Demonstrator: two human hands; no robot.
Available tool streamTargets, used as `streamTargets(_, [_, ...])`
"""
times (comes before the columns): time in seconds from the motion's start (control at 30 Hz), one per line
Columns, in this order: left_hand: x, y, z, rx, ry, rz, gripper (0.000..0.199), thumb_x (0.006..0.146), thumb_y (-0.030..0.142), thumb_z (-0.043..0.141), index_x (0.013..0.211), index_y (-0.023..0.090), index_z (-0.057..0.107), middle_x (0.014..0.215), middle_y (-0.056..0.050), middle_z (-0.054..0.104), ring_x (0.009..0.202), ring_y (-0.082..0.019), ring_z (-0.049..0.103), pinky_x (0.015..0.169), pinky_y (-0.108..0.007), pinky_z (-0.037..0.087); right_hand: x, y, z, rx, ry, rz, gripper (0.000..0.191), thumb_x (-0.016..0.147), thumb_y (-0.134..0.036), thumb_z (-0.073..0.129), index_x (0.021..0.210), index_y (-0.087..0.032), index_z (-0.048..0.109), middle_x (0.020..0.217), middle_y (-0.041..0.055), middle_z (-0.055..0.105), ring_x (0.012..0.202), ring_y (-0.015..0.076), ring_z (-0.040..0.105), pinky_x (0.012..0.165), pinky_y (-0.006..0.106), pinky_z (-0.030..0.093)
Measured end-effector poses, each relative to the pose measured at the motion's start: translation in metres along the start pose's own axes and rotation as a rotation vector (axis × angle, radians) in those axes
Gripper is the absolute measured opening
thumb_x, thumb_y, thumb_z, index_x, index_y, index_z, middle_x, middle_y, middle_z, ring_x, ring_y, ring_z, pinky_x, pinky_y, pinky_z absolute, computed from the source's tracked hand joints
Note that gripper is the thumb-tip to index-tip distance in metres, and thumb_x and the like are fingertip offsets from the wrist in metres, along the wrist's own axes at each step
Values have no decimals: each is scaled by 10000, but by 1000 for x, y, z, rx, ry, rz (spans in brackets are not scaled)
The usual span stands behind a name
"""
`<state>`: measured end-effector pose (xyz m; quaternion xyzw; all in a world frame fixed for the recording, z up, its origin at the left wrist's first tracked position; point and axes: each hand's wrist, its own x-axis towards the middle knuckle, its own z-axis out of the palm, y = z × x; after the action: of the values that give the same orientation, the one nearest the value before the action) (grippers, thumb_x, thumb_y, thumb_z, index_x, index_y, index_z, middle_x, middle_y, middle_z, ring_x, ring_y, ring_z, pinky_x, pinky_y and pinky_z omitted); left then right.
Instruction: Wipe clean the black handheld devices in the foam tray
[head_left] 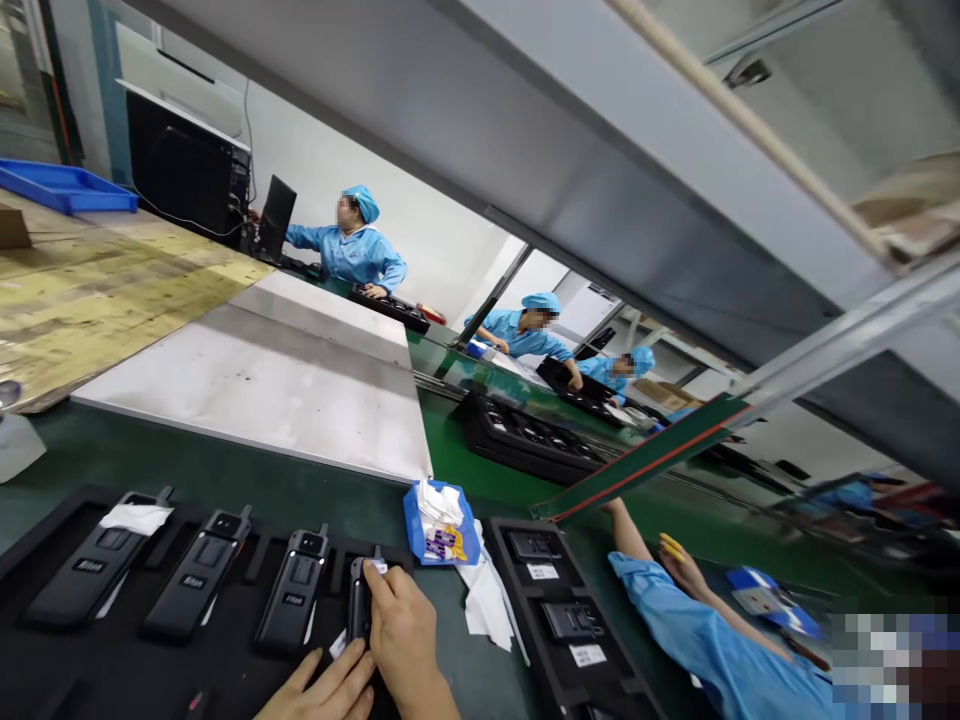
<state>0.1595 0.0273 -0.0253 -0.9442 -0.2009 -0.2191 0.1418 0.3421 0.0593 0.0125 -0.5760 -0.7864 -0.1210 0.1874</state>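
Observation:
Both my hands are at the fourth black handheld device (360,600), at the right end of a black foam tray (225,680). My right hand (405,635) has its fingers pressed on the device's upper part, beside a small white label. My left hand (326,690) rests by the device's lower end, fingers spread, near a white paper slip. Three similar devices lie in slots to the left: one (292,595) nearest, another (196,580) further left, and the leftmost (90,580) with white tissue (136,517) over its top.
A blue bin (411,520) with tissues and wrappers stands past my hands. Right of it is another foam tray (517,600) with devices. A co-worker's blue sleeve (690,620) reaches in at the right. White boards (300,380) lie beyond; a metal shelf (525,130) hangs overhead.

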Motion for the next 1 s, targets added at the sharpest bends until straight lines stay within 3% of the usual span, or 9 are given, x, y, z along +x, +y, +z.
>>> streamTargets(0.17, [3,1,-22,-84,-102,-41,332,1000,267,470,1303,206,593,1394,-41,592,1274,-209,533,922,-314,458,-2,2,0,22,-38,-5,422,904,-64,412,1214,-207,660,826,39,601,713,138,559,651,229,394])
streamTargets(0.33, [4,4,-28,-221,-184,-79,404,1012,278,419,1380,151,523,1443,-85,541,1329,-249,477,986,-365,418,-1,3,-1,18,-40,-18,402,920,-88,416,1216,-202,664,799,37,590,697,134,544,633,229,379])
streamTargets(1.0, [4,6,-26,-219,-145,-96,384,998,256,447,1355,156,545,1439,-86,543,1333,-233,460,996,-351,403,-10,8,6,81,4,-20,374,977,-133,369,1186,-194,673,802,36,604,698,131,564,652,230,410])
